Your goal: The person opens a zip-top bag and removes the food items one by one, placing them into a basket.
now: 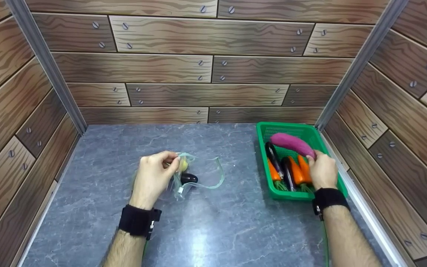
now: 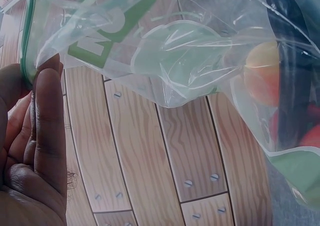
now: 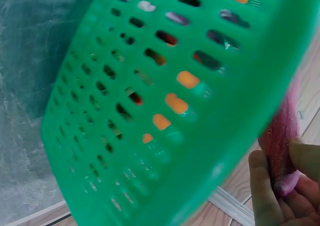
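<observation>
My left hand (image 1: 156,176) pinches the rim of a clear plastic zip bag (image 1: 219,181), whose mouth gapes to the right. Through the film show a dark eggplant (image 1: 189,178) and a yellowish round fruit (image 1: 184,165). In the left wrist view the bag (image 2: 180,61) has green print, and a yellow-red fruit (image 2: 262,74) shows with red things beside it. My right hand (image 1: 324,170) grips one end of a long pink-purple vegetable (image 1: 289,142) above a green basket (image 1: 260,144). In the right wrist view, fingers and thumb hold that vegetable's tip (image 3: 280,156) beyond the basket wall.
Inside the basket lie several carrots (image 1: 295,168) and dark eggplants (image 1: 271,154). It stands at the right of the grey marbled table (image 1: 213,222), near the right wall. Wood-patterned panels (image 1: 213,66) enclose the back and both sides.
</observation>
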`<action>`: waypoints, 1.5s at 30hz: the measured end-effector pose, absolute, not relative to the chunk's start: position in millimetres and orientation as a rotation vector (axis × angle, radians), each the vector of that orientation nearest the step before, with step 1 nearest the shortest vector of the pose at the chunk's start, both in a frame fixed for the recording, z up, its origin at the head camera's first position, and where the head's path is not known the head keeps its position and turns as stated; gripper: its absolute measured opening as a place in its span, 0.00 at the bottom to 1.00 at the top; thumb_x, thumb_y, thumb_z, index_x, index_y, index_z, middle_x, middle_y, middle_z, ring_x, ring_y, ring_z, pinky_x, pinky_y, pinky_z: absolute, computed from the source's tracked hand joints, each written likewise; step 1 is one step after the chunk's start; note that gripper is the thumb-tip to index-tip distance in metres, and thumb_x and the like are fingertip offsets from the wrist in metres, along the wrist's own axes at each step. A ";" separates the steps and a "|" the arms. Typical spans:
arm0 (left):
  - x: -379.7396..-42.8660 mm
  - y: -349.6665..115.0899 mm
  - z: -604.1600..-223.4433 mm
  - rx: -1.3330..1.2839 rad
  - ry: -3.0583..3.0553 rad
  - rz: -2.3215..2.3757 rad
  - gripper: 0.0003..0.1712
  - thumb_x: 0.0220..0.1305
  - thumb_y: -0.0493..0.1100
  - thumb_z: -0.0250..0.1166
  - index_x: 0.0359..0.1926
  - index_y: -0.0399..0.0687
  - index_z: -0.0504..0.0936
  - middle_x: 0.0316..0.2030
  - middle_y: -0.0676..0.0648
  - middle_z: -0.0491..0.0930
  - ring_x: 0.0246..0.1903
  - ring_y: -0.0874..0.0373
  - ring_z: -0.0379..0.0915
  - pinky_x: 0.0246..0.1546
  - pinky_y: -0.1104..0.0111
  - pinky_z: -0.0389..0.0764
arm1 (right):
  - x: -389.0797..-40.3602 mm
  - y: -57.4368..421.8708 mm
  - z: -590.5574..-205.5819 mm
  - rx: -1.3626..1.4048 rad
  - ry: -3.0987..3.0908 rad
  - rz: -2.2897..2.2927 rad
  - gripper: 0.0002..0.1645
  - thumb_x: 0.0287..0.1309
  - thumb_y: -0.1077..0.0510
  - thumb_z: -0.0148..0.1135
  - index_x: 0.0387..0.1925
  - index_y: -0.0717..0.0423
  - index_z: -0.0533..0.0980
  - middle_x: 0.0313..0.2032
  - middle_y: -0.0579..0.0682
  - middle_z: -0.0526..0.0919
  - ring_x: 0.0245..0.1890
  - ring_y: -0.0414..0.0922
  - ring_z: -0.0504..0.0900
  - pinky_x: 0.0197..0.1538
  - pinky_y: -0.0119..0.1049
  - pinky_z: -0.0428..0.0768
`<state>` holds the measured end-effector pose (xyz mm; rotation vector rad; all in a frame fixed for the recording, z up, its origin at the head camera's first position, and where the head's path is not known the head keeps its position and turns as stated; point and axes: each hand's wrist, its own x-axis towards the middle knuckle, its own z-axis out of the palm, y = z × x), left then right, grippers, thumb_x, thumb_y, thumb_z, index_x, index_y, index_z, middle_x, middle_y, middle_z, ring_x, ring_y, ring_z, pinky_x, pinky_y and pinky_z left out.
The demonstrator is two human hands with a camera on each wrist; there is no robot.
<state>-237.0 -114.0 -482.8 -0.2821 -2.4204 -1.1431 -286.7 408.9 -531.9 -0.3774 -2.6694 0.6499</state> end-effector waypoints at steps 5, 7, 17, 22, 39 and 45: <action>-236.7 -113.8 -483.2 -0.277 -2.424 -1.148 0.06 0.77 0.41 0.78 0.47 0.47 0.99 0.37 0.49 0.98 0.33 0.58 0.93 0.34 0.65 0.92 | -285.5 413.5 -539.3 -0.383 -2.661 0.622 0.25 0.88 0.59 0.65 0.70 0.77 0.81 0.60 0.83 0.87 0.58 0.82 0.90 0.63 0.76 0.89; -236.1 -113.6 -483.1 -0.272 -2.430 -1.146 0.06 0.77 0.42 0.78 0.48 0.47 0.99 0.37 0.49 0.99 0.33 0.58 0.93 0.34 0.64 0.92 | -285.6 415.3 -542.6 -0.386 -2.662 0.619 0.24 0.88 0.59 0.65 0.69 0.78 0.81 0.60 0.83 0.88 0.58 0.82 0.89 0.63 0.77 0.88; -237.4 -112.8 -486.2 -0.307 -2.410 -1.160 0.06 0.78 0.37 0.76 0.47 0.45 0.99 0.36 0.48 0.98 0.32 0.58 0.93 0.33 0.71 0.88 | -284.8 417.8 -549.9 -0.348 -2.811 0.645 0.22 0.84 0.66 0.58 0.67 0.79 0.81 0.60 0.84 0.87 0.60 0.82 0.89 0.62 0.77 0.89; -237.4 -112.5 -486.0 -0.298 -2.410 -1.168 0.06 0.78 0.37 0.76 0.48 0.46 0.99 0.36 0.48 0.98 0.32 0.58 0.93 0.33 0.73 0.86 | -285.4 418.0 -551.1 -0.247 -2.848 0.630 0.22 0.81 0.68 0.60 0.68 0.79 0.81 0.59 0.83 0.88 0.60 0.81 0.90 0.63 0.76 0.89; -236.3 -111.2 -485.7 -0.285 -2.428 -1.144 0.06 0.77 0.39 0.77 0.48 0.47 0.99 0.36 0.49 0.98 0.33 0.59 0.93 0.34 0.64 0.92 | -285.8 389.0 -529.2 -0.147 -2.844 0.716 0.33 0.85 0.55 0.65 0.79 0.73 0.77 0.61 0.78 0.90 0.42 0.64 0.92 0.47 0.59 0.92; -236.1 -110.9 -486.3 -0.293 -2.427 -1.152 0.06 0.78 0.40 0.77 0.49 0.47 0.99 0.36 0.50 0.98 0.32 0.60 0.92 0.33 0.70 0.88 | -281.9 360.7 -508.9 -0.038 -2.788 0.726 0.35 0.86 0.51 0.66 0.81 0.67 0.76 0.72 0.75 0.86 0.60 0.71 0.91 0.63 0.68 0.91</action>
